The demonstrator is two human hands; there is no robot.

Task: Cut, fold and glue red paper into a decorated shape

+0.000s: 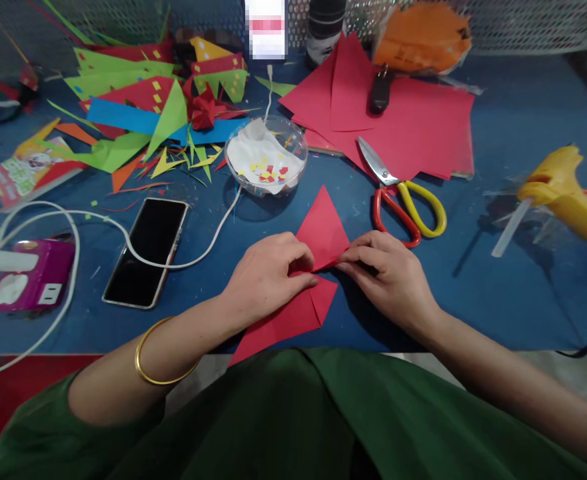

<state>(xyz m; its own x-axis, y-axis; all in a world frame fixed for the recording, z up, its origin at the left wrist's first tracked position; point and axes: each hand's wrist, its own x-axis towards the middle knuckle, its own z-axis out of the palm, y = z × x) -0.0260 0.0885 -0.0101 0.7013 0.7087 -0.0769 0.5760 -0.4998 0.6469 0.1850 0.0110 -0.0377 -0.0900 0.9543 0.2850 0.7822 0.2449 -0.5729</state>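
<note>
A piece of folded red paper (322,230) lies at the front of the blue table, with one pointed part away from me and another lower part reaching past the near edge. My left hand (273,270) is closed on its left side near the middle, thumb and fingers pressing the fold. From the right, my right hand (388,273) pinches the paper's right edge between thumb and fingers. Just beyond that hand rest scissors (386,179) with one red and one yellow handle. Part of the paper is hidden under my left hand.
A clear bowl (298,150) holds small paper bits. Red sheets (423,127) lie behind the scissors under a black cutter (380,93). A phone (148,250) with a white cable is at left, a yellow glue gun (563,190) at right, and coloured scraps (123,150) lie back left.
</note>
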